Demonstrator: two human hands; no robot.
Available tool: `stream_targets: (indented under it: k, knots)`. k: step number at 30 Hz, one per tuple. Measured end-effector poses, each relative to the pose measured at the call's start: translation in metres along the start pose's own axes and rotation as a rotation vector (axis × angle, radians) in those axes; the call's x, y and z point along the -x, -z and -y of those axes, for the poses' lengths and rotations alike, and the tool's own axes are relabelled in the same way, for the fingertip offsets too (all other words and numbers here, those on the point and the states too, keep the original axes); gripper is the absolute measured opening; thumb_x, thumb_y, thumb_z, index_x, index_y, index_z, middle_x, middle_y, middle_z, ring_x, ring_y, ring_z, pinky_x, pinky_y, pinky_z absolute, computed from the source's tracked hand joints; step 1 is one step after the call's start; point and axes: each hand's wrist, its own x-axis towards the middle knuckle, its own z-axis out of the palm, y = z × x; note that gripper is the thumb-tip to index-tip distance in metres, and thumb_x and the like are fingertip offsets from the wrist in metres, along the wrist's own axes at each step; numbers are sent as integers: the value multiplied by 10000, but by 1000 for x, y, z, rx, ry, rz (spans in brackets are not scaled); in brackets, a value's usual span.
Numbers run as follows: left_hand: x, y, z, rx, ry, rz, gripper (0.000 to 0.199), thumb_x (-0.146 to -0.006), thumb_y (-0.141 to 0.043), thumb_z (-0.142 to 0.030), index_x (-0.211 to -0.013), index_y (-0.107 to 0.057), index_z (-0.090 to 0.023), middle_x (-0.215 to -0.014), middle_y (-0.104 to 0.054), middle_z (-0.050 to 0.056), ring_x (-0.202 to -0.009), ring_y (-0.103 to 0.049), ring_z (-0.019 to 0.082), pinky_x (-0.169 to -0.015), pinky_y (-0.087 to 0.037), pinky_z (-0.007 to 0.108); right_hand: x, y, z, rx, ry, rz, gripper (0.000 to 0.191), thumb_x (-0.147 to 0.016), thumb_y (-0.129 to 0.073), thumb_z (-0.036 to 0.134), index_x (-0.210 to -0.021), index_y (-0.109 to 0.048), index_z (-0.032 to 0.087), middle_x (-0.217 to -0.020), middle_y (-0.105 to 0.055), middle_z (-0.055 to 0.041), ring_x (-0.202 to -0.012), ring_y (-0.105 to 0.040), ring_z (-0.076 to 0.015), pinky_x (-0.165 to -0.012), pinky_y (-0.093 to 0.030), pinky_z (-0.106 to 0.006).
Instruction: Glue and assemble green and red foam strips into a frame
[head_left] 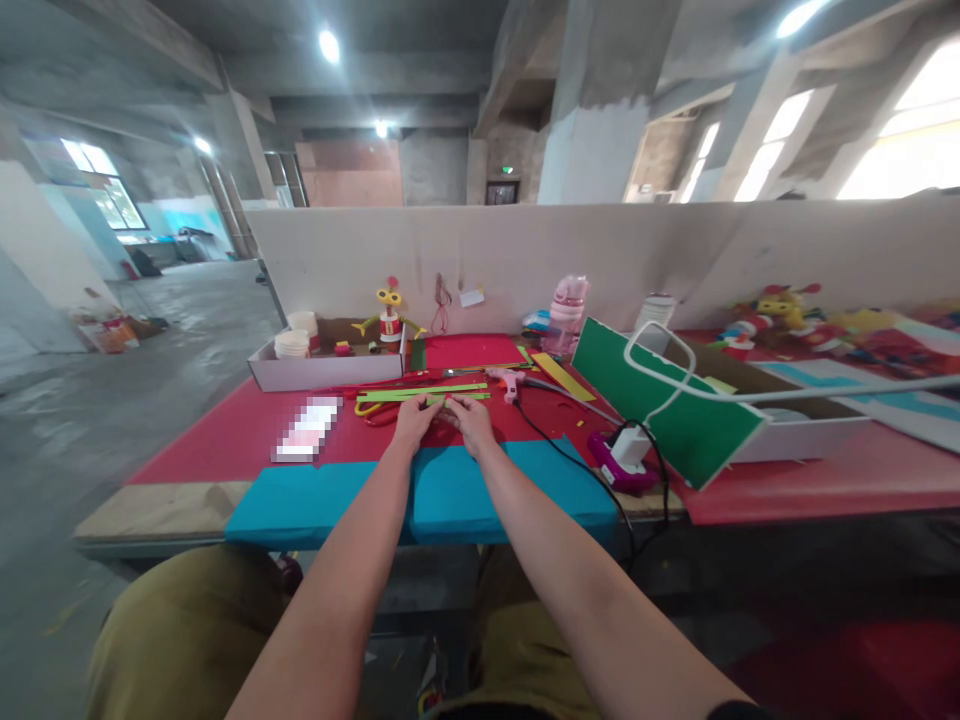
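My left hand (414, 420) and my right hand (472, 420) meet over the table's front middle, fingertips pinched close together. Between them is something small, partly green, mostly hidden by the fingers. Just beyond the hands lie long light-green strips (390, 396) on the red tabletop. A pink hot glue gun (508, 383) rests beyond my right hand, its black cord (555, 450) running toward the front right. Blue cloth or sheet (495, 490) covers the table edge under my wrists. A yellow loop (367, 409) lies left of my left hand.
A white box (326, 372) with paper cups stands at back left beside a yellow-and-red figure (390, 318). At right are a purple power strip (619, 470), a green board (660, 410) and a white cable (810, 392). A blurred phone-shaped object (307, 430) lies left; a white partition (510, 250) rises behind.
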Motion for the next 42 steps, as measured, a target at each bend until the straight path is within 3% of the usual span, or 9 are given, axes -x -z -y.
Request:
stream_targets:
  k: [21,31,35,38,42]
  knots:
    - [-3,2,7,-4,-33,26,224,-674,-694,-361,-727,-646,-149,-622,-611,0,-564,-539,121,-559,-421,236,-6,5,-8,84,35,-13,343,-520,-798,344,-749,-604,177,-681,-673,19,-639,-652,-161,-737,-556,-362]
    - [1,0,-2,3,-44,-25,235,-674,-699,-369,-707,-613,-154,-595,-584,-9,-524,-500,103,-518,-394,225,-4,3,-4,90,18,-22,330,-513,-802,311,-738,-604,172,-698,-661,20,-646,-648,-144,-724,-552,-328]
    - [0,-1,-1,93,-3,-74,313,-675,-709,-421,-808,-638,-147,-661,-626,13,-559,-538,115,-535,-423,230,-4,3,0,51,13,-52,356,-511,-808,334,-747,-590,179,-676,-644,28,-663,-653,-149,-730,-550,-320]
    - [1,-3,-3,87,13,-18,364,-680,-707,-448,-861,-665,-135,-728,-657,38,-605,-566,127,-565,-442,239,-5,4,-1,78,40,-63,373,-515,-796,360,-776,-599,180,-702,-659,21,-677,-646,-152,-733,-539,-321]
    - [2,-3,-7,1,-6,4,327,-681,-704,-441,-805,-673,-141,-677,-629,12,-571,-526,113,-551,-410,234,-6,6,-4,145,89,-33,342,-534,-772,341,-795,-624,178,-732,-675,13,-715,-640,-155,-771,-518,-327]
